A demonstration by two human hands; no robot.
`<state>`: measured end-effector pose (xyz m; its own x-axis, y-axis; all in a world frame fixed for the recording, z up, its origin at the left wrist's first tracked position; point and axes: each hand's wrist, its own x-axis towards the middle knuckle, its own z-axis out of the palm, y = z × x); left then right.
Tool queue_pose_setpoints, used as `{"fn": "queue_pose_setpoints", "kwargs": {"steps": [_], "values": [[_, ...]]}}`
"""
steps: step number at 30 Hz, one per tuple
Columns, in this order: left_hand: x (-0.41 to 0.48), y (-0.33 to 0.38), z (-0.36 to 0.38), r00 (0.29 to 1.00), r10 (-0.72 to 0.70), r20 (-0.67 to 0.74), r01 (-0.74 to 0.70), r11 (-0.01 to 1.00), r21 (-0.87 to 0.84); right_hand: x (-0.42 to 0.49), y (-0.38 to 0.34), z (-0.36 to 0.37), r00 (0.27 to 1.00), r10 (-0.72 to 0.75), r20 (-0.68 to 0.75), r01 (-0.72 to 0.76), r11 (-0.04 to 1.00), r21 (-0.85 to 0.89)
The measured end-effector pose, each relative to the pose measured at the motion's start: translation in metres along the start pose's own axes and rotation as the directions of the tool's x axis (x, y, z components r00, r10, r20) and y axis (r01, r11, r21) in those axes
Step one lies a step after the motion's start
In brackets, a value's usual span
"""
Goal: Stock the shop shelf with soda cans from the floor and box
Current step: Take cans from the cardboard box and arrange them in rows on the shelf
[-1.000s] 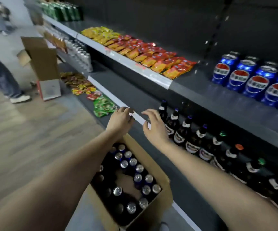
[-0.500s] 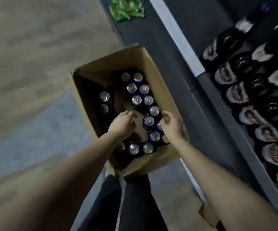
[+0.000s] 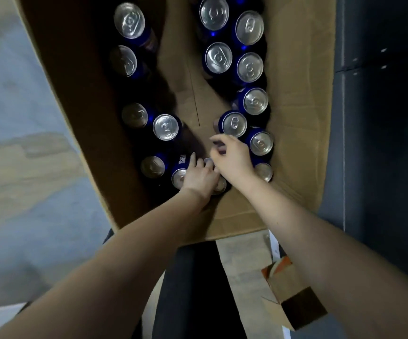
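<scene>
From the head camera I looked straight down into an open cardboard box (image 3: 296,118) standing on the floor (image 3: 26,113), hard against the dark shelf unit (image 3: 384,148) on its right side. Blue soda cans (image 3: 233,123) stood upright in it with their silver tops up. They ran in a line along the right wall and a looser line along the left wall, with bare cardboard down the middle. I judged that upright, spaced cans left room for fingers to slip down beside them.

Both hands were down at the near edge of the box. The left hand (image 3: 199,177) lay over the can tops there, its fingers bent down between neighbouring cans, with one can touching its left side. I could not tell whether it had closed on one. The right hand (image 3: 233,159) sat just beside it toward the right wall, fingers curled and thumb and forefinger parted, as if shaping for a can. What it held, if anything, was hidden.

A cardboard scrap (image 3: 293,304) lay on the floor beyond the box's near right corner. No can had left the box.
</scene>
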<state>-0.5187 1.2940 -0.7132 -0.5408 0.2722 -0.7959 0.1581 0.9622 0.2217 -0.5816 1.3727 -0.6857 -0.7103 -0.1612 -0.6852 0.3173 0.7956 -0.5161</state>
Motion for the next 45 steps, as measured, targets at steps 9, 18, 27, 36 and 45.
{"fn": "queue_pose_setpoints", "kwargs": {"steps": [9,18,27,36,45], "values": [[0.007,-0.032,-0.005,0.986,0.166,-0.010,-0.166,0.986,0.017,0.016,-0.013,0.016,0.998,-0.055,-0.032,0.057,0.997,0.058],[-0.079,-0.048,-0.066,0.974,0.066,-0.215,-0.080,0.995,-0.058,-0.040,-0.053,-0.031,0.978,-0.059,-0.199,0.080,0.992,0.096],[-0.232,-0.087,-0.279,0.862,0.057,-0.504,-0.034,0.998,0.055,-0.143,-0.199,-0.144,0.885,-0.248,-0.394,0.300,0.951,0.074],[-0.391,-0.101,-0.435,0.778,-0.039,-0.627,-0.348,0.804,-0.482,-0.230,-0.334,-0.238,0.756,-0.369,-0.541,0.482,0.873,0.079],[-0.477,-0.089,-0.476,0.729,0.010,-0.685,-0.524,0.652,-0.548,-0.292,-0.376,-0.271,0.618,-0.416,-0.667,0.647,0.751,0.130]]}}
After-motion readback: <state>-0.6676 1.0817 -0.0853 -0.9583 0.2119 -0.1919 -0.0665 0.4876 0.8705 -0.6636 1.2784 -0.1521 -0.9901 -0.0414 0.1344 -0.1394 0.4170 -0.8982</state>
